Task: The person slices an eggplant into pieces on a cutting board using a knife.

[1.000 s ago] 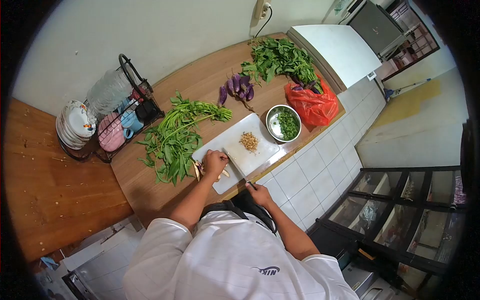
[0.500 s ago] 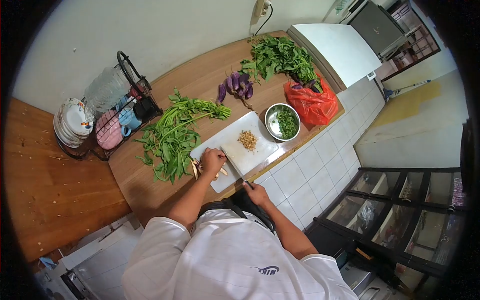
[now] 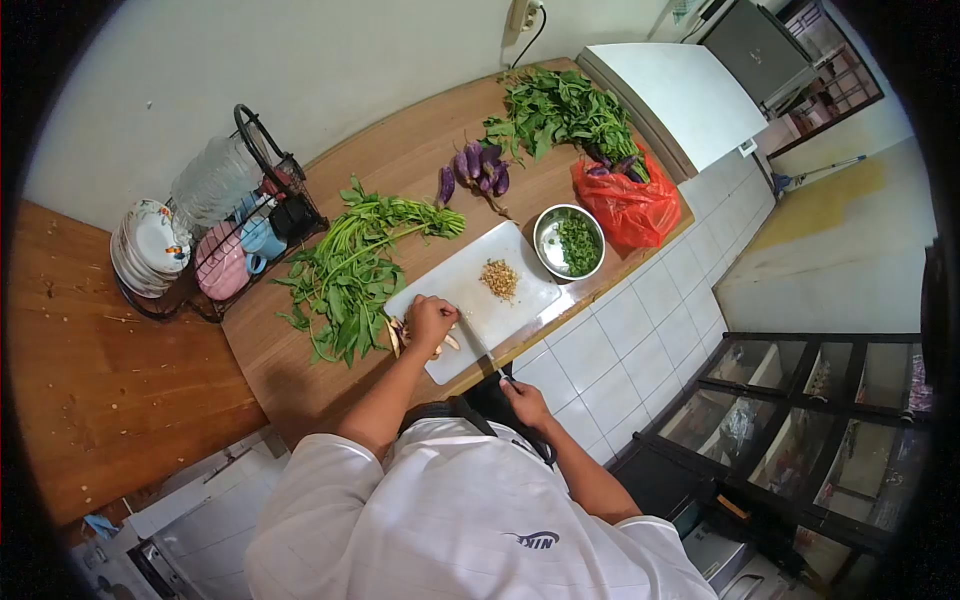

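Note:
My right hand [image 3: 526, 402] is closed round the dark handle of a knife [image 3: 477, 335], whose blade slants up over the white cutting board [image 3: 532, 293]. Fingers pressed together, my left hand [image 3: 432, 320] rests on the board's left part, beside the blade tip; what it pinches is too small to make out. Pale, purple-edged pieces [image 3: 398, 333] lie beside and under it. A heap of chopped light-brown bits [image 3: 499, 280] sits on the board beyond the blade. Just right of the board stands a metal bowl [image 3: 541, 249] with chopped greens [image 3: 577, 243].
Leafy greens [image 3: 345, 290] lie left of the board. Purple eggplants [image 3: 481, 172] are behind it. More greens [image 3: 570, 112] and a red plastic bag [image 3: 630, 212] are at the table's right end. A dish rack [image 3: 310, 215] holds plates [image 3: 152, 245] and cups.
The knife blade has tilted and turned beside my left hand, and my right hand has shifted slightly down and right. My left hand stays at the same spot on the board.

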A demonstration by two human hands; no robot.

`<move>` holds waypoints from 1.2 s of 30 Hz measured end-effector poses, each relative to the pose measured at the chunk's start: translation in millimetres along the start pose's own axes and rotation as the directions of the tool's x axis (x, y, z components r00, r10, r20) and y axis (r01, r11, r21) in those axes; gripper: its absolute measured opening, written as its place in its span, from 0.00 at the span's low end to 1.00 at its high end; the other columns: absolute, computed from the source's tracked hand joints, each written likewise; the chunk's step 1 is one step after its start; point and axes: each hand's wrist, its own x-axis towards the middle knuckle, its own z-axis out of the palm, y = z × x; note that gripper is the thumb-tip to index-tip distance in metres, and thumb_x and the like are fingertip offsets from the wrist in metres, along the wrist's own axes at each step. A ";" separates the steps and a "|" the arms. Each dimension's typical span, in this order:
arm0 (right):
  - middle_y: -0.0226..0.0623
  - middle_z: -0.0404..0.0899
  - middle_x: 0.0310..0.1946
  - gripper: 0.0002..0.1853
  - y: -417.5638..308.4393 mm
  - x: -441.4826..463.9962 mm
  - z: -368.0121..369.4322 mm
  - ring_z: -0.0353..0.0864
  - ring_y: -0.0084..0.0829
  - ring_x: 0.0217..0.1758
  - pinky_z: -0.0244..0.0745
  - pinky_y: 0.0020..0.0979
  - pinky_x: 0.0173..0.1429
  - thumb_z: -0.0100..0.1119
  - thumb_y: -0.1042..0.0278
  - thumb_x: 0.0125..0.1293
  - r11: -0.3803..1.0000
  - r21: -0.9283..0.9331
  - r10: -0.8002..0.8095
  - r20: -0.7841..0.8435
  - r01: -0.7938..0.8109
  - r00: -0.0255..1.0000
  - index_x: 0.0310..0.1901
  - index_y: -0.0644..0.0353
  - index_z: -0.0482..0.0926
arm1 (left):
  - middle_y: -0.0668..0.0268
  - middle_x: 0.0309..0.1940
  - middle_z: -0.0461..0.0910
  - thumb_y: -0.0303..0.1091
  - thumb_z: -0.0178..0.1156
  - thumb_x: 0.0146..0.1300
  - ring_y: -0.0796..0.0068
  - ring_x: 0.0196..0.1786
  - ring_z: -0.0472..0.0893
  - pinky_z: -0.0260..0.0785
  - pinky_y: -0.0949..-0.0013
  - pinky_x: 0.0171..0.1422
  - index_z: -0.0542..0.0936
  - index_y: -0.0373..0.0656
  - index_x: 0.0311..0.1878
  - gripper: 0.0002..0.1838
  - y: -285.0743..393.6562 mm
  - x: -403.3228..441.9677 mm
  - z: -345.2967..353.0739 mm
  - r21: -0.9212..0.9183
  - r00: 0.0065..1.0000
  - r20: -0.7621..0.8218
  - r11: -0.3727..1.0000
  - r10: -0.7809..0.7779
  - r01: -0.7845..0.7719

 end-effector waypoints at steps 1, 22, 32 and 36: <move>0.47 0.84 0.30 0.35 -7.7 -0.1 -2.6 0.83 0.39 0.38 0.76 0.40 0.48 0.51 0.33 0.76 1.000 0.003 0.001 0.002 -0.001 1.000 0.41 0.66 0.85 | 0.68 0.27 0.86 0.36 0.78 0.47 0.60 0.44 0.80 0.74 0.56 0.52 0.91 0.49 0.28 0.05 -2.3 0.5 1.3 0.009 1.000 -0.006 1.000 0.008 -0.008; 0.48 0.86 0.34 0.33 10.2 -13.8 4.3 0.85 0.41 0.41 0.77 0.41 0.51 0.52 0.34 0.76 0.999 0.015 0.046 -0.009 -0.046 0.999 0.43 0.63 0.86 | 0.69 0.29 0.87 0.35 0.77 0.47 0.60 0.43 0.80 0.75 0.57 0.52 0.92 0.50 0.30 0.05 -8.8 -2.1 3.1 -0.020 0.999 -0.030 0.999 0.038 -0.038; 0.46 0.84 0.31 0.33 -3.2 -6.1 -4.8 0.81 0.37 0.36 0.76 0.39 0.47 0.53 0.34 0.76 0.998 0.010 0.064 0.027 -0.064 0.998 0.42 0.65 0.85 | 0.69 0.30 0.87 0.34 0.76 0.48 0.61 0.42 0.80 0.75 0.58 0.50 0.91 0.49 0.29 0.05 -8.1 -3.6 4.0 0.013 0.997 -0.054 0.998 0.061 -0.060; 0.52 0.86 0.34 0.36 -2.4 5.3 -2.0 0.86 0.47 0.42 0.78 0.43 0.51 0.51 0.32 0.75 0.997 -0.052 -0.051 -0.031 0.049 0.998 0.42 0.66 0.86 | 0.69 0.30 0.87 0.33 0.75 0.47 0.60 0.42 0.80 0.76 0.58 0.49 0.91 0.48 0.28 0.04 -5.8 -5.2 4.6 -0.003 0.996 -0.075 0.999 0.044 -0.044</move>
